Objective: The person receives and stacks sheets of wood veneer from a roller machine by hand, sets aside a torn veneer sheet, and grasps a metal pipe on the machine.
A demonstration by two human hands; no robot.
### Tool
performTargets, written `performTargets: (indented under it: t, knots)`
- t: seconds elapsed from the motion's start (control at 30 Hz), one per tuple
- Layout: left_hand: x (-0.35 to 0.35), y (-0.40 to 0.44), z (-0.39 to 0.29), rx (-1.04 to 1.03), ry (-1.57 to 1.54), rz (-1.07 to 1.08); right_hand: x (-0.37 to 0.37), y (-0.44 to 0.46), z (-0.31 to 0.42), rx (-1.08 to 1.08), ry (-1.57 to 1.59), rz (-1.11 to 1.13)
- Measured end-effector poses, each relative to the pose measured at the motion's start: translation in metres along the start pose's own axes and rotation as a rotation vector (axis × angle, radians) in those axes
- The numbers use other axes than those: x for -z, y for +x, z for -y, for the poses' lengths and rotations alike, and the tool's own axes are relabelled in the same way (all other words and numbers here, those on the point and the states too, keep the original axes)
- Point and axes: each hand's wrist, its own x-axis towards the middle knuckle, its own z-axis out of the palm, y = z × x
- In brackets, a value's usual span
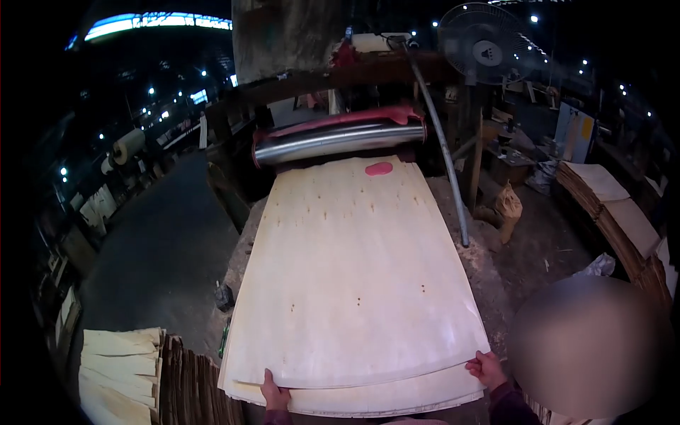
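The person's left hand (pixel 275 394) and right hand (pixel 486 370) pinch the near corners of a thin wooden sheet (pixel 354 262), which stretches forward from the fingers over a stack (pixel 397 401) toward a roller (pixel 340 145).

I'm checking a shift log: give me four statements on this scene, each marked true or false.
1. The left hand and right hand are at the near end of the pale, flat wood sheet. True.
2. The pink, oval blot lies by the sheet's near edge. False: the blot lies toward its far end.
3. The shiny, cylindrical metal roller lies farther away than the blot. True.
4. The round, caged fan is at upper left. False: the fan is at upper right.
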Motion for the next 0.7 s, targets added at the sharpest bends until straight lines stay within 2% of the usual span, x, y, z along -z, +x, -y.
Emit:
performTargets:
  t: [0.13,0.23,0.3,0.43,0.53,0.7]
  knots:
    - [-0.011,-0.008,-0.004,0.017,0.053,-0.005,0.002,0.0,0.001,0.0,0.041,0.059]
    - [-0.011,-0.012,0.007,-0.081,0.188,0.419,0.007,-0.001,0.004,-0.039,0.071,0.118]
    - [-0.039,-0.041,0.021,0.318,-0.202,0.247,0.007,-0.005,0.008,-0.032,0.128,0.149]
    - [-0.085,-0.09,0.062,0.46,-0.339,0.373,-0.023,-0.043,0.048,-0.13,0.322,0.383]
    - [-0.096,-0.097,0.089,0.613,-0.264,0.388,-0.047,-0.033,0.055,-0.159,0.324,0.423]
    - [-0.101,-0.098,0.087,0.547,0.114,0.242,-0.032,0.005,0.017,-0.069,0.16,0.36]
